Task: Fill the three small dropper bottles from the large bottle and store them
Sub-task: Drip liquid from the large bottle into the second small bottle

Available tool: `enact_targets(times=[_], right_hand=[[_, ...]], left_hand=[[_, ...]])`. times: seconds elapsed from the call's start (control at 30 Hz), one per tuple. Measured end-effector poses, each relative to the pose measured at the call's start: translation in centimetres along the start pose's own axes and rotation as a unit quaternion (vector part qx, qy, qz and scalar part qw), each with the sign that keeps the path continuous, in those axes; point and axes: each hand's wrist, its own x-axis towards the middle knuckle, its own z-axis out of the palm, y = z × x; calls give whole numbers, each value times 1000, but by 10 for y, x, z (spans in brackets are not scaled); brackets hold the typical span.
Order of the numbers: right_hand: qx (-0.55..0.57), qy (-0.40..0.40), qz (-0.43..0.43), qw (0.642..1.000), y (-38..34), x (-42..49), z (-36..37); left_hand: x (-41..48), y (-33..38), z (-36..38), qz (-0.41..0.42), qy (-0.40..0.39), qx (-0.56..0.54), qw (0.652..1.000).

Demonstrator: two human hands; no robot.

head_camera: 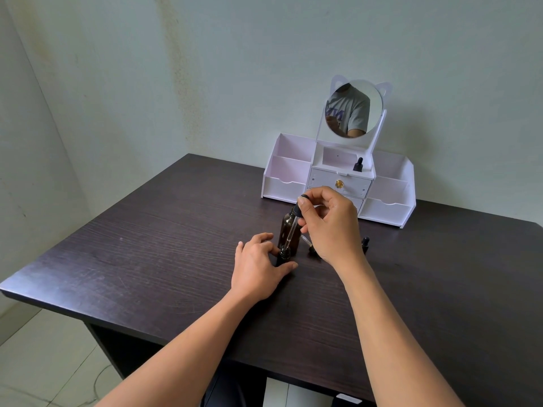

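So the person is sitting at a dark wood-grain table (pixel 147 259). Left hand (pixel 255 265) is resting on the tabletop with thumb and fingers curled round a small dark glass dropper bottle (pixel 284 254), which stands upright with its mouth uncovered. Right hand (pixel 332 227) is up above it, pinching the black rubber top of a long glass dropper (pixel 293 227) between thumb and fingertips. The dropper hangs tilted, with its tip right at the mouth of the small bottle; can't tell if it's actually inside.

The large amber glass bottle (pixel 283 227) stands upright just behind the small one, uncapped, right behind the left-hand fingers. There's also a short black-capped dropper (pixel 307 243) lying on the table just beside it, partly hidden under the right hand. Another small dark bottle with a black dropper cap (pixel 365 241) peeks out from behind the right wrist.

At the back sits a white desktop organiser with drawers and side bins (pixel 285 186), topped by a round mirror with cat ears (pixel 352 110). A third small capped dropper bottle (pixel 358 165) stands upright in the organiser's top middle compartment, at its right side.
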Motion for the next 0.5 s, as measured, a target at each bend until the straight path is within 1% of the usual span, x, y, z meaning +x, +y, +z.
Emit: enact_targets(times=[0.23, 0.5], right_hand=[[-21, -5, 3, 1000, 4, 0, 0], [0, -14, 26, 1000, 3, -1, 0]], left_hand=[[1, 0, 0, 3, 2, 3, 1000], [1, -2, 3, 6, 8, 3, 1000]])
